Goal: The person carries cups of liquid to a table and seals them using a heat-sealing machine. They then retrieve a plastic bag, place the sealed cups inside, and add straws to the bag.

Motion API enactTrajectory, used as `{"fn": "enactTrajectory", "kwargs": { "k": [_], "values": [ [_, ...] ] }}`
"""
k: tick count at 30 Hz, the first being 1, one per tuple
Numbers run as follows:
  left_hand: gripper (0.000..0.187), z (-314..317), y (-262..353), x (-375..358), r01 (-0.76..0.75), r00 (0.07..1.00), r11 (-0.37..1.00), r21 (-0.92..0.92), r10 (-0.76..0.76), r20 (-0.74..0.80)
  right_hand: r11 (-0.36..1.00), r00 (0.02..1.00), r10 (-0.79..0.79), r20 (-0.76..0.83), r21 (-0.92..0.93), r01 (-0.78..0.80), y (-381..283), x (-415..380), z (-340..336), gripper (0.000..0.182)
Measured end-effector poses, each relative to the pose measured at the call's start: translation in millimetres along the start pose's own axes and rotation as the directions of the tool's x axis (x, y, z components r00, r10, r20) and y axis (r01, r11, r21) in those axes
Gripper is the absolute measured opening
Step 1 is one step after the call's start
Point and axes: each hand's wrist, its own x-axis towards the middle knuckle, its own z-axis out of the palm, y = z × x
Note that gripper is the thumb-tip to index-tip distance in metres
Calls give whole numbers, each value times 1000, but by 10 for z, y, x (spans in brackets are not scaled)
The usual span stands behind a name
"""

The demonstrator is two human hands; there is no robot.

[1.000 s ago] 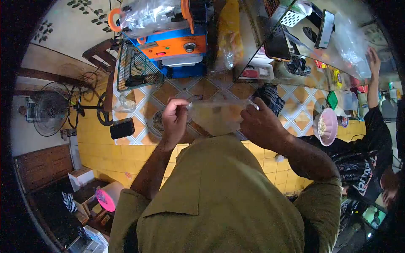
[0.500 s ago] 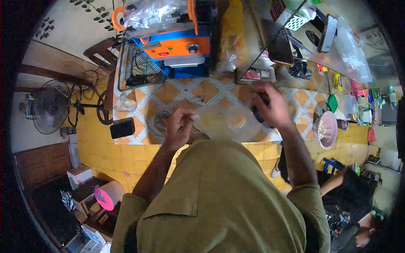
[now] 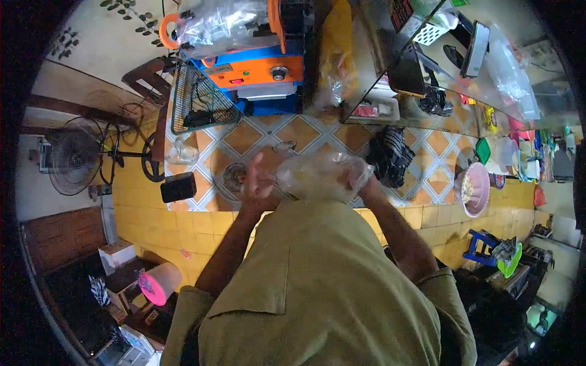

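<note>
A crumpled clear plastic bag [image 3: 314, 174] is stretched between my hands, just in front of my shirt at the table's near edge. My left hand [image 3: 259, 186] is at the bag's left end, fingers raised and apart. At the right end, my right hand [image 3: 361, 182] grips the plastic, its fingers partly covered by the film. A black striped plastic bag [image 3: 392, 155] lies crumpled on the table just beyond my right hand. To the left of my left hand is a round clear dish or lid [image 3: 235, 175], hard to make out.
On the tiled tabletop [image 3: 244, 139] are a glass jar [image 3: 182, 151], a black box [image 3: 178, 187] and a wire basket [image 3: 204, 100]. Behind them stands an orange-and-blue machine [image 3: 259, 72]. A glass case [image 3: 409, 116] borders the back right. A pink basin [image 3: 475, 189] stands at the right.
My right hand has come down and left from the black striped bag onto the clear bag, uncovering the black one. My left fingers have spread. The person at lower right has mostly left view.
</note>
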Motion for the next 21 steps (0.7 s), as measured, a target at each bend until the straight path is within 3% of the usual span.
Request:
{"fn": "enactTrajectory", "kwargs": {
  "k": [1, 2, 3, 4, 5, 6, 7, 8, 9, 10, 12, 13, 15, 16, 17, 19, 20, 21],
  "values": [
    [51, 23, -34, -47, 285, 947, 958, 41, -288, 144, 1000, 999, -20, 28, -20, 21, 60, 57, -9, 42],
    [55, 52, -74, -84, 537, 793, 835, 119, -548, 267, 997, 999, -33, -7, -77, 32, 126, 118, -4, 42],
    [55, 100, -91, -87, 536, 792, 835, 121, -548, 270, 994, 999, -42, -28, -105, 38, 240, 190, -19, 43],
    [55, 175, -101, -69, 349, 871, 912, 213, -400, 284, 990, 998, -51, -49, -134, 44, 351, 263, -32, 44],
    [56, 254, -99, -49, 146, 919, 944, 296, -241, 314, 937, 970, -241, -8, -261, 231, 545, 357, -77, 40],
    [56, 312, 57, 26, 146, 917, 945, 294, -241, 318, 893, 945, -328, 23, -319, 318, 542, 343, -29, 38],
    [56, 346, 350, 158, 410, 813, 874, 261, -480, 329, 837, 910, -411, 54, -374, 400, 532, 326, 26, 36],
    [55, 342, 341, 159, 533, 735, 810, 244, -586, 340, 927, 951, -278, -137, -300, 227, 269, 207, 223, 33],
    [55, 338, 332, 159, 645, 645, 727, 234, -683, 345, 958, 954, -198, -226, -250, 140, 260, 196, 239, 32],
    [54, 337, 124, 96, 539, 766, 826, 167, -563, 310, 981, 943, -116, -312, -186, 59, 294, 193, 230, 32],
    [53, 332, -80, 33, 412, 863, 905, 106, -425, 273, 933, 963, -217, -162, -326, 155, 447, 252, 66, 37],
    [52, 333, -86, 31, 411, 862, 907, 89, -418, 288, 911, 963, -246, -113, -366, 190, 402, 231, 60, 40],
    [52, 325, -41, 31, 412, 857, 908, 76, -414, 307, 977, 981, 127, -147, -152, -149, 254, 58, 83, 42],
    [53, 319, 43, 48, 480, 819, 870, 109, -490, 298, 977, 980, 129, -149, -149, -151, 235, 12, 72, 42],
    [54, 313, 57, 39, 513, 798, 849, 127, -526, 295, 960, 961, 236, -145, 185, -208, 206, -42, 48, 44],
    [55, 294, 24, 12, 518, 790, 841, 154, -540, 292, 834, 937, 332, -111, 498, -236, 398, -141, -66, 46],
    [56, 286, -17, 7, 503, 797, 849, 161, -527, 293, 991, 990, -120, -68, -65, 116, 603, -180, -90, 50],
    [56, 280, -47, 6, 487, 805, 857, 167, -515, 294, 891, 952, -297, 72, -338, 303, 609, -196, -55, 53]
  ]
}}
